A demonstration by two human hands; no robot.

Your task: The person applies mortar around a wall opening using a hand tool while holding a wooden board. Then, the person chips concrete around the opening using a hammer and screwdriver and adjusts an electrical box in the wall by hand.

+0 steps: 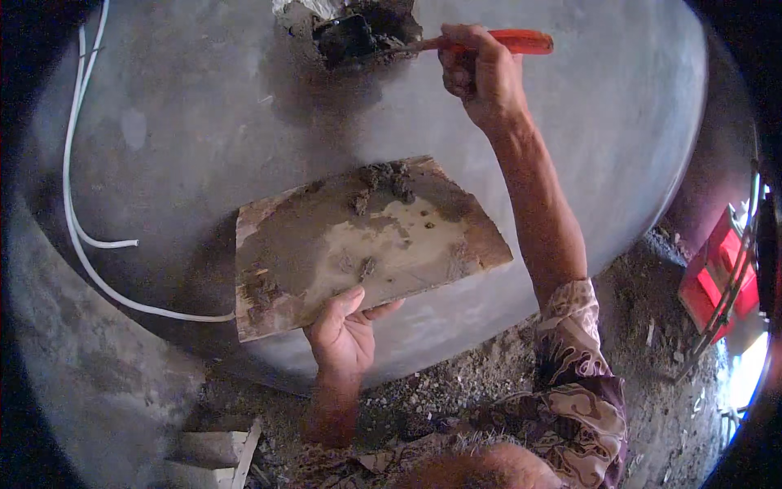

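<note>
My left hand point(340, 334) grips the near edge of a wooden board point(399, 253), thumb on top, other fingers mostly hidden underneath. Wet grey mortar point(379, 183) is smeared over the board, with small lumps at its far edge. Farther up, my right hand point(485, 73) is closed around a tool with a red handle point(525, 41). Its thin shaft points left into a rough hole point(366, 37) in the grey plastered wall point(204, 98). A dark box-like piece sits in the hole with mortar around it. The tool's tip is hard to make out.
White cables point(69, 179) hang down the wall at the left, one end passing behind the board. Rubble point(456, 383) covers the ground along the wall's foot. Wood pieces point(220, 452) lie at lower left. A red object point(717, 277) stands at far right beside a thin bar.
</note>
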